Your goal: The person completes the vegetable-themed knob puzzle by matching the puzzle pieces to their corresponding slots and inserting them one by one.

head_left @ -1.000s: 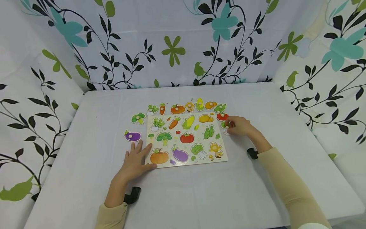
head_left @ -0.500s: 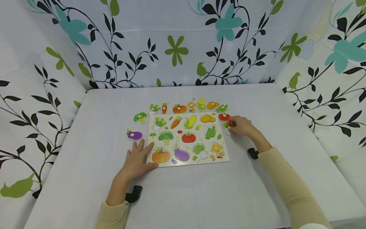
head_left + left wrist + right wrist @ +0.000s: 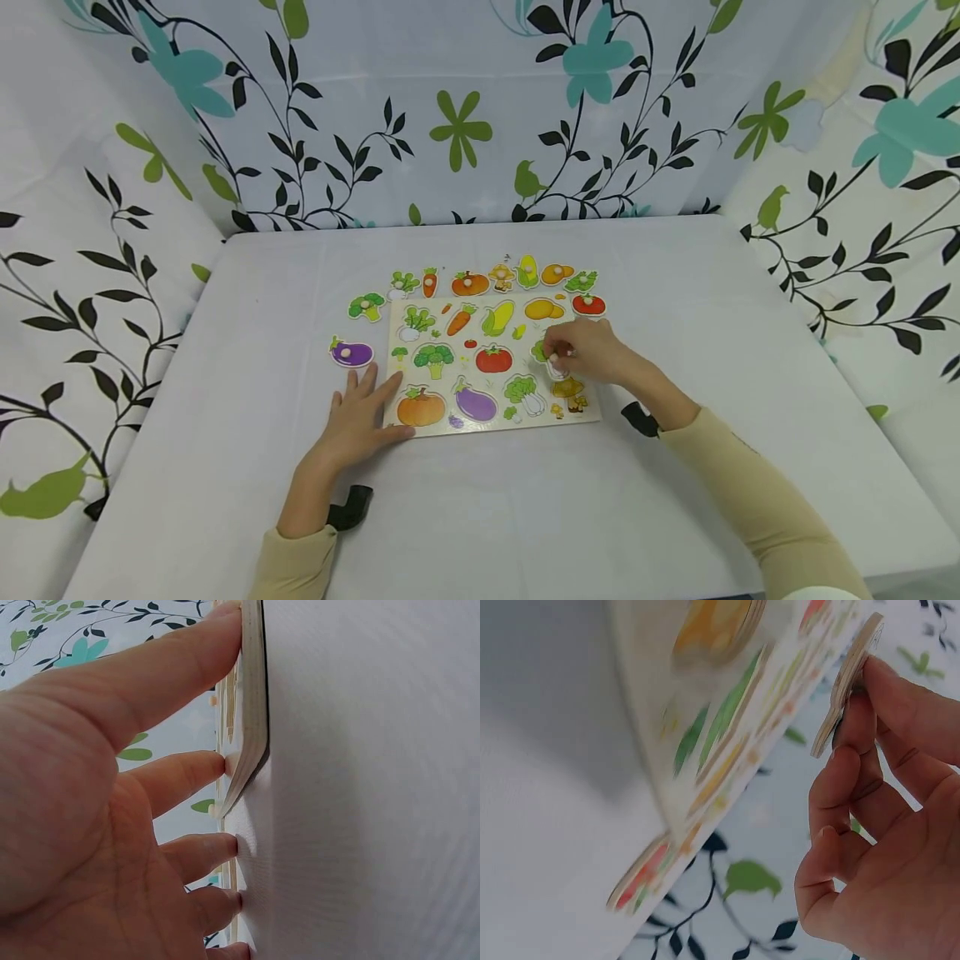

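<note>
A thin wooden vegetable puzzle board [image 3: 510, 422] lies on the white-covered table, printed with vegetable pictures. My left hand [image 3: 358, 421] rests at its lower left corner, fingers spread; in the left wrist view the thumb [image 3: 180, 664] touches the board's edge. Over the board's right side, my right hand [image 3: 592, 352] pinches a green-and-white bok choy puzzle piece [image 3: 538, 352] between thumb and fingers. The right wrist view shows this piece [image 3: 847, 682] edge-on, raised off the board, its printed face hidden. Part of the mushroom picture [image 3: 567, 387] lies just below the hand.
Loose knobbed pieces lie around the board: an eggplant [image 3: 351, 353] and broccoli [image 3: 366, 307] at left, a pumpkin [image 3: 470, 284] and corn [image 3: 527, 272] behind, a tomato [image 3: 588, 305] at the right corner. Patterned cloth [image 3: 337, 108] stands behind the table.
My right hand has picked up the bok choy piece from beside the board's right edge and carried it left over the board. The left hand stays at the corner.
</note>
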Motion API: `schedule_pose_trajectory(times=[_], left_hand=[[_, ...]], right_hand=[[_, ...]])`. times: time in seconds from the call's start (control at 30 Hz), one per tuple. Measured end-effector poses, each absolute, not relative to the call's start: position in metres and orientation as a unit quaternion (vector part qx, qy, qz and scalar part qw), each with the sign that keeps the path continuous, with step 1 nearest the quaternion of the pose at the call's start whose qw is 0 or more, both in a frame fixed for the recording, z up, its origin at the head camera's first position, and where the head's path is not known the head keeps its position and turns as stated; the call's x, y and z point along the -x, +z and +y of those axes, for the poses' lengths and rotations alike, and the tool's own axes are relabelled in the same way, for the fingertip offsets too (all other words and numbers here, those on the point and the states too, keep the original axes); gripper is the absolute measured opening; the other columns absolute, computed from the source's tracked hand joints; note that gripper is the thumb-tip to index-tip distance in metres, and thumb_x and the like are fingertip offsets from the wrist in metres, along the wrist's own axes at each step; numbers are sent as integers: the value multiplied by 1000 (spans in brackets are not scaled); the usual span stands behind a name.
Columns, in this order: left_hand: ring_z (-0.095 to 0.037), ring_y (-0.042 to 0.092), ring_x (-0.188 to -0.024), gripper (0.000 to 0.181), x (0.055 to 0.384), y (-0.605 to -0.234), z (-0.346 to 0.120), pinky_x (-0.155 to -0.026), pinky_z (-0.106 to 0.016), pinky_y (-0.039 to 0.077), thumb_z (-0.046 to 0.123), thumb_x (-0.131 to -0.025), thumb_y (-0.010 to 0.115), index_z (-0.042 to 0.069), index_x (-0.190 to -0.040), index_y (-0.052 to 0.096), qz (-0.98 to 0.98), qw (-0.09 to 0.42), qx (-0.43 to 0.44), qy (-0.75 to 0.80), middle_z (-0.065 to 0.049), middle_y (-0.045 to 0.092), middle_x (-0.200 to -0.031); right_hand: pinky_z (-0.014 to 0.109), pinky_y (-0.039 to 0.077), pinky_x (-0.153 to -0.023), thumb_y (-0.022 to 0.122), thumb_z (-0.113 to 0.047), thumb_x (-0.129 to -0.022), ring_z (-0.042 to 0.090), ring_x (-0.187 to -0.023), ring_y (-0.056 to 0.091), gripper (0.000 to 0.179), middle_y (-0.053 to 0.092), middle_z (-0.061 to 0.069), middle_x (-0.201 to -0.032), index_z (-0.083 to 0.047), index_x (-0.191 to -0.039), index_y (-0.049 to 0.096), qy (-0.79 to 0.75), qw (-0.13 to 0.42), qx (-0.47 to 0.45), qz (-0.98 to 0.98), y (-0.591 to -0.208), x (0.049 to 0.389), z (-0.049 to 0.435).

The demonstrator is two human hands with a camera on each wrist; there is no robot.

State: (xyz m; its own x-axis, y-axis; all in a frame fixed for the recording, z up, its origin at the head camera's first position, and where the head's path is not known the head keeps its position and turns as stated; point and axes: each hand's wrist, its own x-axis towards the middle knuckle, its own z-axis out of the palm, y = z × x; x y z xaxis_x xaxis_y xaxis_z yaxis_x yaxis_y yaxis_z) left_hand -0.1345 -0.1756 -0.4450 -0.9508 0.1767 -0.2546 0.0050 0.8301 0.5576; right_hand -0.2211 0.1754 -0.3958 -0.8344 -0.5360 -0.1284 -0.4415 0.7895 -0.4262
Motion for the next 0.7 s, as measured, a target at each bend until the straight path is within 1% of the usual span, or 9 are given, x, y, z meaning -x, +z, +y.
schedule_pose_trajectory(times=[0.1, 0.2, 0.37, 0.43, 0.7], left_hand=[[-50, -10, -147, 86, 135, -446, -176, -114, -69, -5, 34, -82, 76, 10, -152, 33, 945, 148, -50, 288, -27, 7, -161], [-51, -10, -147, 86, 135, -446, -176, -114, -69, -5, 34, -82, 76, 10, -152, 33, 945, 148, -51, 288, -27, 7, -161], [-51, -10, -147, 86, 134, -445, -176, -114, -68, -5, 35, -82, 76, 10, -152, 33, 945, 148, -49, 289, -27, 7, -161], [-51, -10, -147, 86, 134, -445, -176, -114, -68, -5, 35, -82, 76, 10, -152, 33, 944, 148, -49, 289, -27, 7, -161], [-51, -8, -146, 86, 134, -445, -176, -114, -69, -4, 34, -81, 77, 9, -152, 34, 945, 145, -51, 289, -27, 7, -161]], right_hand=[[41, 29, -75, 73, -8, -85, 13, -80, 56, 13, 60, -10, -72, -18, -84, 65, -186, 128, 299, 927, -402, 212, 162], [41, 30, -76, 74, -7, -84, 11, -78, 53, 17, 58, -12, -70, -21, -82, 64, -182, 133, 319, 921, -409, 206, 152], [41, 31, -77, 74, -6, -84, 11, -78, 50, 18, 58, -13, -69, -21, -81, 65, -172, 146, 329, 917, -417, 201, 142], [39, 29, -76, 74, -7, -84, 12, -79, 49, 17, 58, -12, -69, -21, -82, 66, -168, 154, 329, 916, -419, 200, 139], [35, 27, -74, 74, -9, -84, 13, -79, 46, 15, 57, -13, -69, -22, -83, 66, -147, 155, 323, 922, -421, 196, 133]])
